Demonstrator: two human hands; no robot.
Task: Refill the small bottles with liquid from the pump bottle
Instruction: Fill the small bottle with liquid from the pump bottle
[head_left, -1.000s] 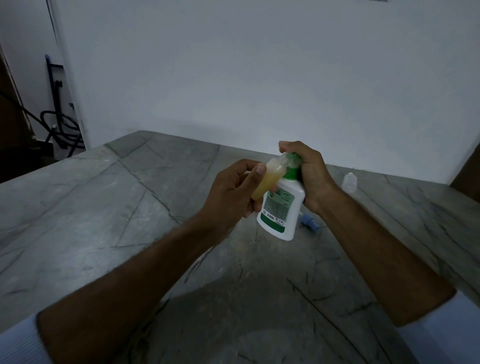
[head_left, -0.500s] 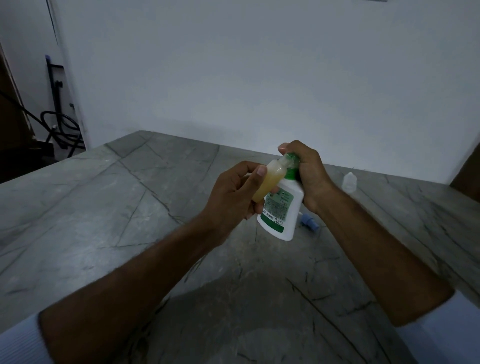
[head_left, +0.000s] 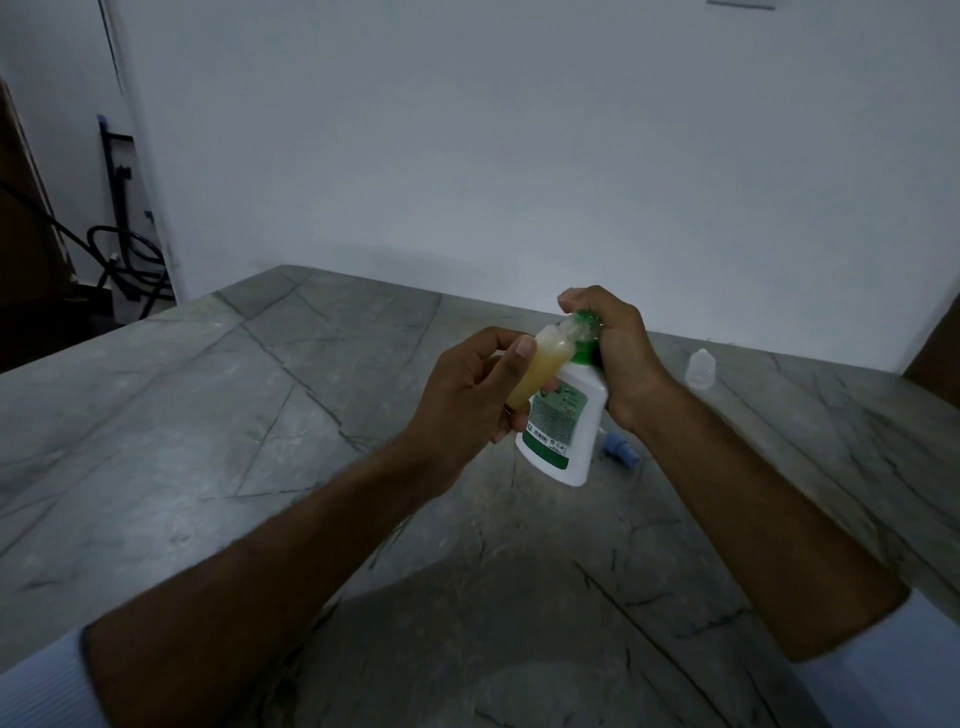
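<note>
My left hand (head_left: 467, 389) grips a small clear bottle (head_left: 540, 364) mostly filled with yellowish liquid, tilted with its mouth up against the pump nozzle. My right hand (head_left: 618, 358) is wrapped round the green pump head (head_left: 589, 325) of a white pump bottle (head_left: 563, 426) with a green label, held tilted in the air above the stone table (head_left: 260, 441). A second small clear bottle (head_left: 700, 369) stands on the table behind my right wrist. A blue cap (head_left: 621, 451) lies on the table below the pump bottle.
A white wall runs along the table's far edge. Black cables and a stand (head_left: 124, 249) sit on the floor at the far left. A dark brown object (head_left: 935, 358) shows at the right edge.
Both hands and the two bottles stay nearly where they were, with only a slight shift; the small bottle remains at the nozzle.
</note>
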